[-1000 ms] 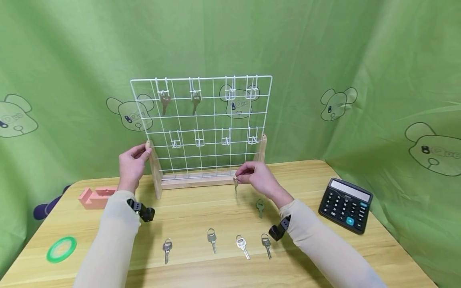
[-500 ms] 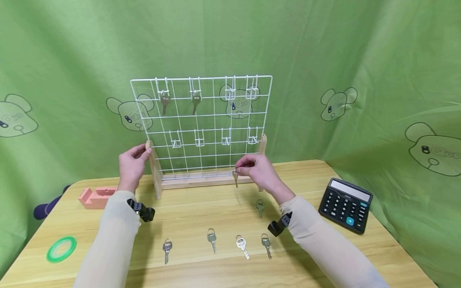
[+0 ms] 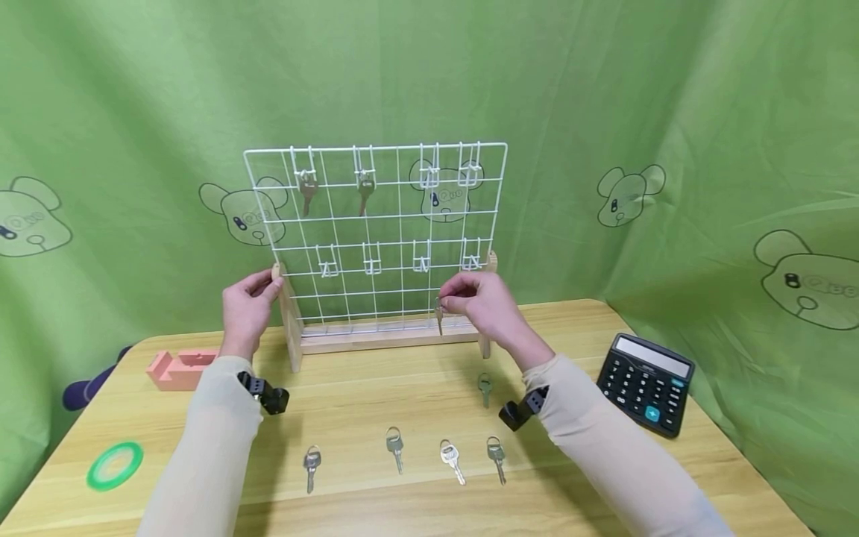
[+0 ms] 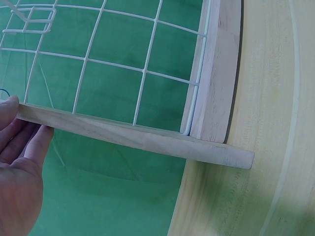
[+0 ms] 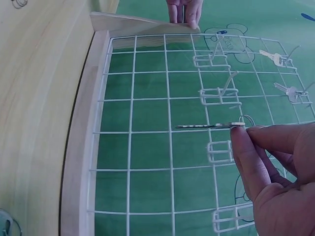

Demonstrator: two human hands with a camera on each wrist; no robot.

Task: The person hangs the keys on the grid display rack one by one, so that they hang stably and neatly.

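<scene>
My left hand grips the top of the wooden upright at the left side of the white wire grid rack. Between thumb and fingers my right hand pinches a key with a small ring at its head; its blade hangs down in front of the grid's lower right part. In the right wrist view this key shows edge-on, its ring just above the fingertips. Two keys, a left one and a right one, hang from top-row hooks. Other hooks carry nothing.
Several ringed keys lie on the wooden table, among them a front-left key and one near the right forearm. A black calculator is at right; a pink holder and green tape roll are at left.
My right hand has risen with the key, from low near the rack's base to just under the lower hook row. The left hand keeps its place on the upright.
</scene>
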